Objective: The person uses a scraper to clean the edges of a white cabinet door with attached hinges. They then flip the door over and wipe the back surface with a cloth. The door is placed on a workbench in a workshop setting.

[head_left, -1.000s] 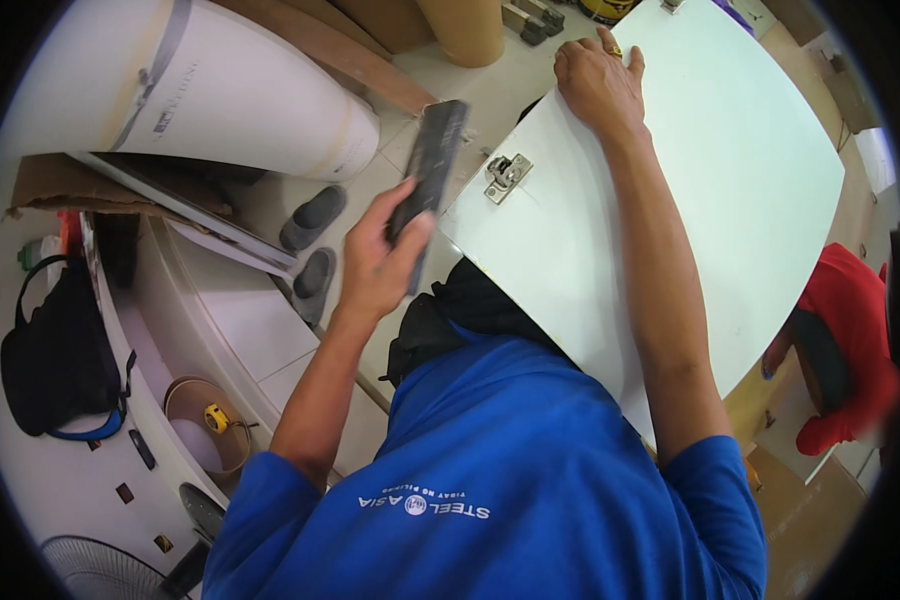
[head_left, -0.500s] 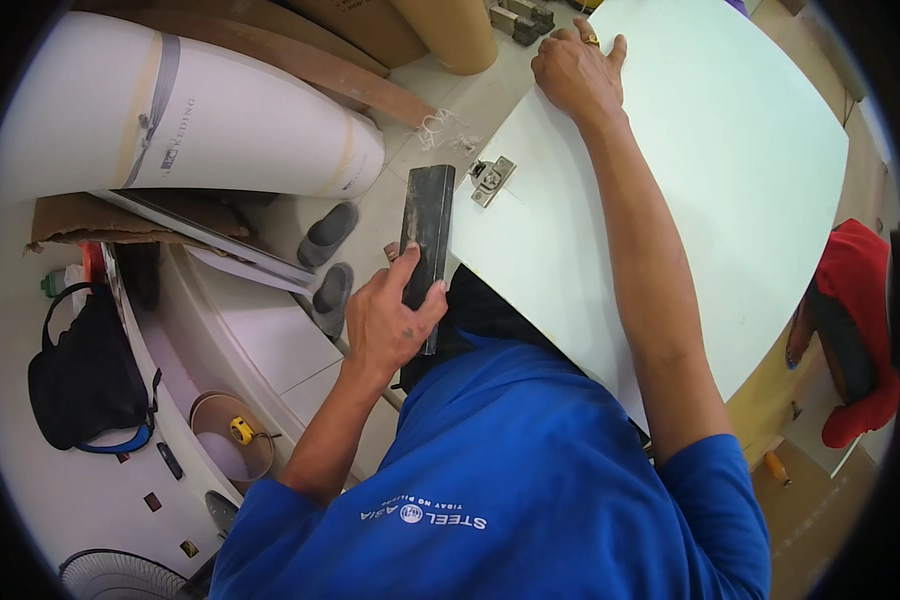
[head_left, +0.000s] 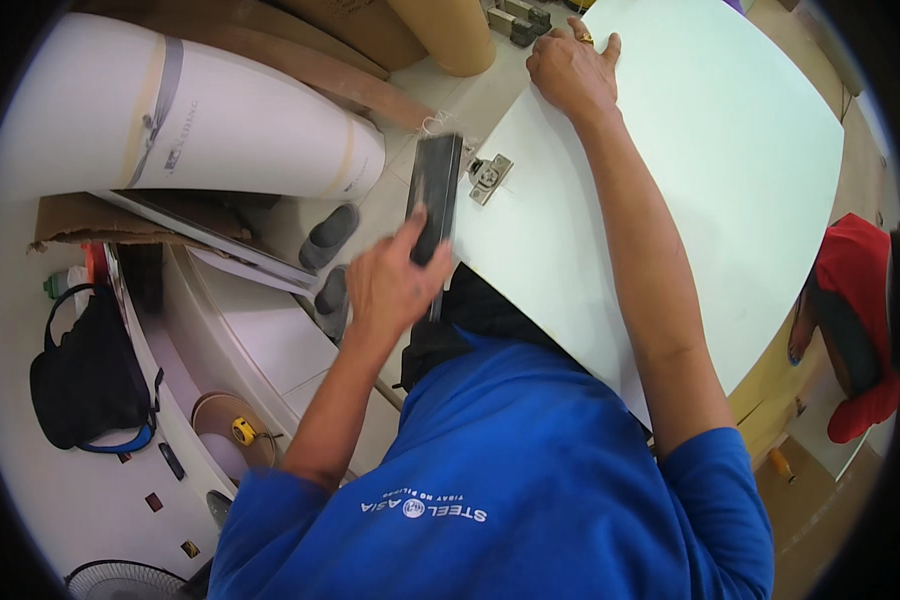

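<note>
A long black rectangular block [head_left: 436,170], perhaps a sanding block, is in my left hand [head_left: 395,275], slightly blurred. One finger lies along its top face, and the block runs beside the left edge of a pale white panel [head_left: 710,180]. Whether block and edge touch, I cannot tell. My right hand [head_left: 575,75] rests at the panel's far left edge, some fingers curled over it and one stretched across the surface. A metal cabinet hinge [head_left: 490,178] is fixed near that edge, between my hands.
On the left lies a big white wrapped roll [head_left: 260,120], with grey slippers [head_left: 328,237] on the floor nearby. A black bag [head_left: 90,370], a bucket [head_left: 205,410] holding a yellow tape measure [head_left: 243,431], and a fan [head_left: 120,580] are lower left. A person in red [head_left: 855,260] is at right.
My left hand has slid the black block forward along the panel's edge, away from my body. My right hand keeps its place on the panel.
</note>
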Demonstrator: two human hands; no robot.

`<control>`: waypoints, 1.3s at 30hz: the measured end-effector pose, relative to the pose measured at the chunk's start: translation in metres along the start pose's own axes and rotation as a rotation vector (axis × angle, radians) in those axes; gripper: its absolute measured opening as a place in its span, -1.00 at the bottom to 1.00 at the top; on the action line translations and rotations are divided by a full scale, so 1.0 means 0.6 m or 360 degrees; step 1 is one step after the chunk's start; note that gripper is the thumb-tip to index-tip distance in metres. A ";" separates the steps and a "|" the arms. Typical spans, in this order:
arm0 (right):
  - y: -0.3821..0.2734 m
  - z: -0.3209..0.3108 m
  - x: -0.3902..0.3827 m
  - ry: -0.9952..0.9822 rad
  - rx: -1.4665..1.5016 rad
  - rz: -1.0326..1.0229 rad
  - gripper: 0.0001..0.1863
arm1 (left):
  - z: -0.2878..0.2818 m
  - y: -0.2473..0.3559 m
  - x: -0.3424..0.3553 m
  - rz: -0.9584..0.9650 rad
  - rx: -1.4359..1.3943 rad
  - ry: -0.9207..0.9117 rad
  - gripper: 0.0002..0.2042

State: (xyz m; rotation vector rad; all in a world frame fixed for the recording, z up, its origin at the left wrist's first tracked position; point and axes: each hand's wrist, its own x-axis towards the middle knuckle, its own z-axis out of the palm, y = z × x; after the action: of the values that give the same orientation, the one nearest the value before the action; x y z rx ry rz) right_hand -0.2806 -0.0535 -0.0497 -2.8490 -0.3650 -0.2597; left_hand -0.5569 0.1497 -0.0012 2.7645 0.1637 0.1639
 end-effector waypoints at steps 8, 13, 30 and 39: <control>-0.002 -0.005 0.002 0.0004 -0.0032 0.0037 -0.68 | -0.007 0.021 -0.004 -0.0113 0.0199 -0.0188 -0.43; -0.003 -0.001 0.002 -0.0052 -0.0009 0.0039 -0.66 | -0.010 0.022 0.011 0.0005 0.0010 0.0002 -0.46; -0.003 -0.001 0.002 -0.0038 0.0020 0.0034 -0.62 | 0.023 -0.074 0.050 -0.0072 -0.0507 0.0187 -0.46; -0.007 0.003 0.000 0.0024 -0.0009 -0.0012 -0.63 | -0.010 0.017 0.023 0.0005 -0.0033 -0.0070 -0.47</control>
State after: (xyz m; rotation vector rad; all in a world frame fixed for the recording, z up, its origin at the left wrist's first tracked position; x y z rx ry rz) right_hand -0.2815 -0.0492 -0.0506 -2.8499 -0.3729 -0.2839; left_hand -0.5431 0.1445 0.0092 2.7453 0.1455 0.1052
